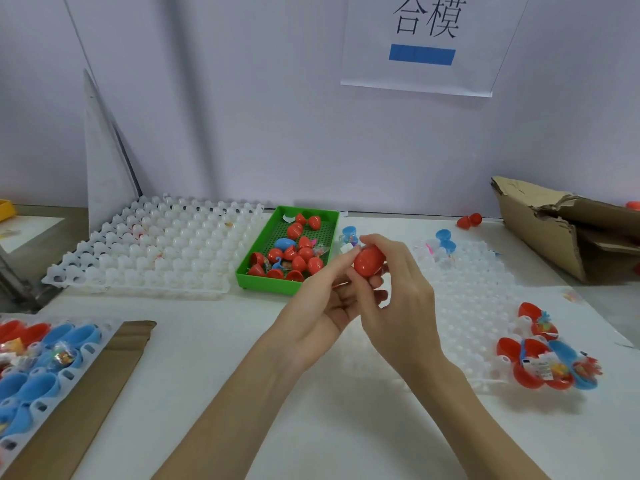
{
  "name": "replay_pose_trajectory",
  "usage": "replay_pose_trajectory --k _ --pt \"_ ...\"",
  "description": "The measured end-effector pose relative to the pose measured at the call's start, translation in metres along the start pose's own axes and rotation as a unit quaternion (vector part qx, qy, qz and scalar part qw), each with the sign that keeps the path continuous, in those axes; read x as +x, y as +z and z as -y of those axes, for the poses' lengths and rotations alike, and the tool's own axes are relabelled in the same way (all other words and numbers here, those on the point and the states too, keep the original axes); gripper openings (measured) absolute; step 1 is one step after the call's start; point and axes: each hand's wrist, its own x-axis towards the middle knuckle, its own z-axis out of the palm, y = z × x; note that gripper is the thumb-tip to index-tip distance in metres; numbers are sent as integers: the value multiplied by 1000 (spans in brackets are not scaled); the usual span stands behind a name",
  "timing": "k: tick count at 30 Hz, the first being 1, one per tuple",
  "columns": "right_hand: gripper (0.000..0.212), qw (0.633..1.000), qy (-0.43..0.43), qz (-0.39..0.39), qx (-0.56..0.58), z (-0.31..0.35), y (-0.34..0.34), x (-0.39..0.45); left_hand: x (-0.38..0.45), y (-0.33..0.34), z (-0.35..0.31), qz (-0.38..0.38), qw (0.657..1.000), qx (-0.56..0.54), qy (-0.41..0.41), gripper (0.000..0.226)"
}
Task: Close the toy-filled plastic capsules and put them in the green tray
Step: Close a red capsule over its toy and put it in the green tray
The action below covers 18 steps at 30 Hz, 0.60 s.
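Observation:
A red egg-shaped capsule [369, 260] is held between both hands above the white table, just right of the green tray [263, 273]. My right hand [398, 299] curls round the capsule from the right, thumb and fingers on it. My left hand [323, 303] supports it from below, fingertips touching its left side. The green tray holds several red capsules and a blue one [286, 243], some lying open with toys showing. More open red and blue capsules with toys [547, 362] lie at the right.
A white dimpled tray [156, 251] lies left of the green tray, another [474, 306] under and right of my hands. A tray of blue and red capsule halves [38, 368] rests on cardboard at lower left. A torn cardboard box [568, 230] stands at far right.

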Motion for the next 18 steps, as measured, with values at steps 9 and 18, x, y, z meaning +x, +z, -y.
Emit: replay_pose_trajectory --k 9,18 --pt "29 994 72 79 -7 -5 -4 5 1 -3 2 -3 992 122 29 35" --pt "44 971 184 151 1 -5 -2 -1 6 -16 19 -173 721 587 325 52"
